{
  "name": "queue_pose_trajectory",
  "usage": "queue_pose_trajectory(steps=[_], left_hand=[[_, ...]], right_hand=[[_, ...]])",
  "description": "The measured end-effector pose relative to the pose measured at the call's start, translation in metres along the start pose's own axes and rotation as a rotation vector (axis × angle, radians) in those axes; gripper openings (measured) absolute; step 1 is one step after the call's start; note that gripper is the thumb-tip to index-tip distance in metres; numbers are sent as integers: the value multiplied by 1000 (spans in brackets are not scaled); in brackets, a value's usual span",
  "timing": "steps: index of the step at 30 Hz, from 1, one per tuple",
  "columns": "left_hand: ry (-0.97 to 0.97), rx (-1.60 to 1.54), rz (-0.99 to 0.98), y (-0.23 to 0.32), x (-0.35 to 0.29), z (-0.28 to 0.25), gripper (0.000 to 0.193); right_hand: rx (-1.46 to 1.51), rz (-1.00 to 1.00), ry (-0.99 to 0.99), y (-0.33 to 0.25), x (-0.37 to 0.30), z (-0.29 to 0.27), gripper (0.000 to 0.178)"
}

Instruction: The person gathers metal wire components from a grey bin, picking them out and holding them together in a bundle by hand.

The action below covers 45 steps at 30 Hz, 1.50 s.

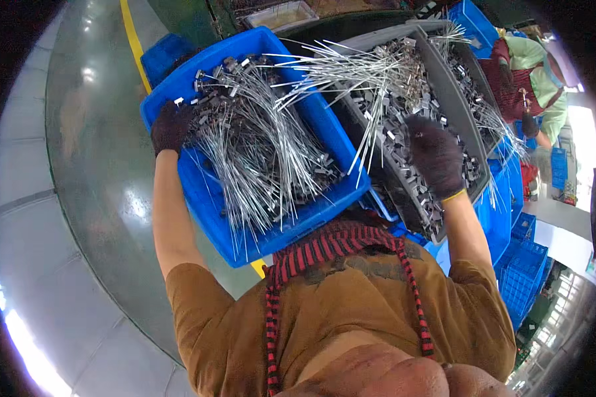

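Note:
My left hand [172, 127], in a dark glove, is at the left side of a blue bin [341, 142], by the headed ends of many thin silvery metal strips [245, 152]. A small shiny piece shows at its fingertips, and the dark fingers are hard to make out. My right hand [436, 157], gloved with a yellow cuff edge, reaches down into a long grey bin [447, 73] among small metal clips [392, 135]. Its fingers look curled in; what they hold, if anything, is hidden. A loose bundle of strips [371, 73] lies across the grey bin's far end, overhanging the blue bin.
Another grey bin [473, 76] with strips and clips stands at the right. Blue crates [523, 271] are stacked beyond. A co-worker [530, 86] works at the far right. A smaller blue container [169, 56] and a yellow floor line [132, 36] are at the far left.

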<state>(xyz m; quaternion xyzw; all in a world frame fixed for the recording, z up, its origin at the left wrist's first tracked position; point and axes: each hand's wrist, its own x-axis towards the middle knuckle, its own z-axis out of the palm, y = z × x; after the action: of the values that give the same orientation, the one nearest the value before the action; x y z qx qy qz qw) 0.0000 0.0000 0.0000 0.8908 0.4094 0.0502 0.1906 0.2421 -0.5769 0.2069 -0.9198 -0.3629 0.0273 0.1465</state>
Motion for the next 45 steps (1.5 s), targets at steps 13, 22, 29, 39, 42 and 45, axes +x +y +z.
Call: queue_pose_trajectory(steps=[13,22,29,39,42,45], left_hand=[[219,-423,715,378,-183,-2,32],[-286,340,823,485,-226,84,30],[-106,652,353,495,-190,35,33],[13,291,851,581,-168,88,43],[290,472,788,565,-103,138,75],[-143,489,475,604,-86,141,86]], right_hand=[[-136,138,-461,185,-101,60,54],[221,142,-135,266,-162,75,47],[1321,246,83,314,-158,114,27],[1190,478,-17,298,-152,77,32],[1223,706,-216,288,-138,63,36],[937,543,97,302,-148,91,39]])
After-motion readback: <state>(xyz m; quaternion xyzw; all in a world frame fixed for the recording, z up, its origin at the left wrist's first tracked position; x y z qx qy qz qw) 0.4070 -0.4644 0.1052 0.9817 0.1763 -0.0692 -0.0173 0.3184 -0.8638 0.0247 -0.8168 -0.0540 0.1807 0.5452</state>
